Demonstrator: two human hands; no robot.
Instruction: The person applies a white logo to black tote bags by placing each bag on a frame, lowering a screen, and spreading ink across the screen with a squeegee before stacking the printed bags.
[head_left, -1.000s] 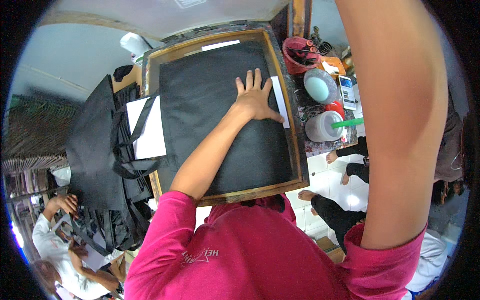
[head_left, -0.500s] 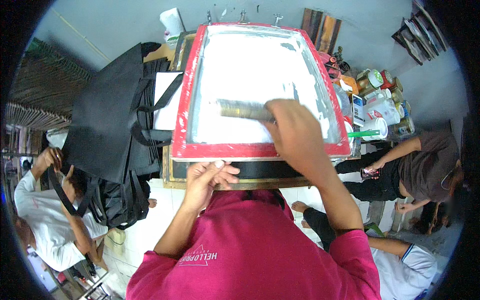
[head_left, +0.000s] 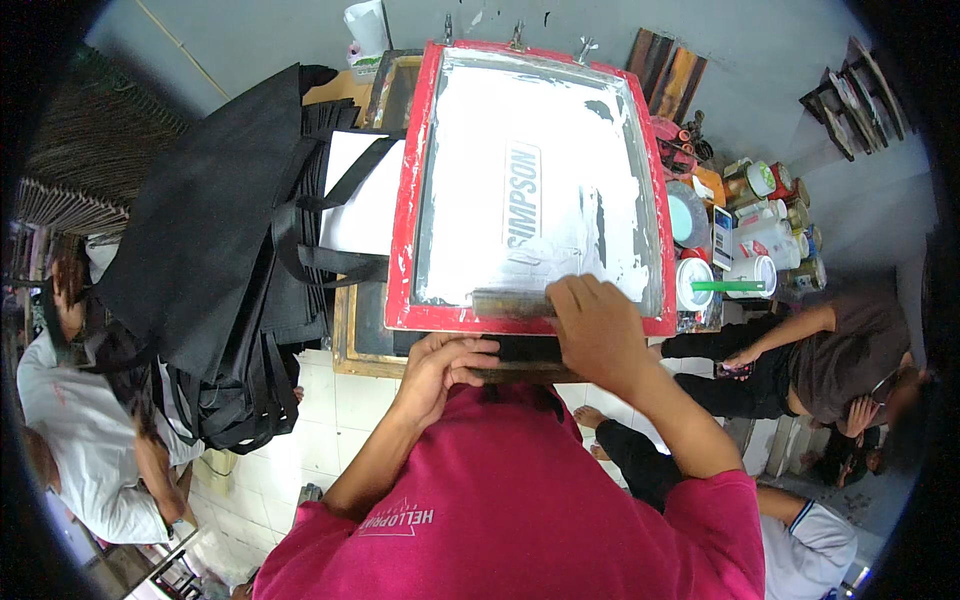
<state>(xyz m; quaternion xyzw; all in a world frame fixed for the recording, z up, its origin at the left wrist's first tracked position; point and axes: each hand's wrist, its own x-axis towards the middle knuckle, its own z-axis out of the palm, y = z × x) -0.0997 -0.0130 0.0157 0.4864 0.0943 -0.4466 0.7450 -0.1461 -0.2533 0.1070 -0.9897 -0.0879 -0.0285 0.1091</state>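
Note:
My right hand [head_left: 598,325] grips a squeegee [head_left: 512,303] that lies across the near end of a silkscreen. The screen's red frame [head_left: 402,240] surrounds mesh [head_left: 470,150] coated in white ink, with a dark outlined lettering design showing through at the middle. Bare grey patches show along the coating's right side. My left hand [head_left: 447,368] is just below the frame's near edge, at its left half. Its fingers are curled loosely together, and I see nothing in them. A black surface lies under the screen; whatever is directly beneath the mesh is hidden.
Black fabric bags [head_left: 210,230] are stacked at the left, their straps reaching a white sheet [head_left: 352,190]. Jars and tubs [head_left: 762,215] crowd the right, with a green stick [head_left: 728,286] across two tubs. Other people are at both sides, one [head_left: 85,430] handling a bag.
The squeegee has come nearer to me, down to the frame's near end, and the design now shows through the mesh. My left thumb has left the frame's edge and those fingers have curled.

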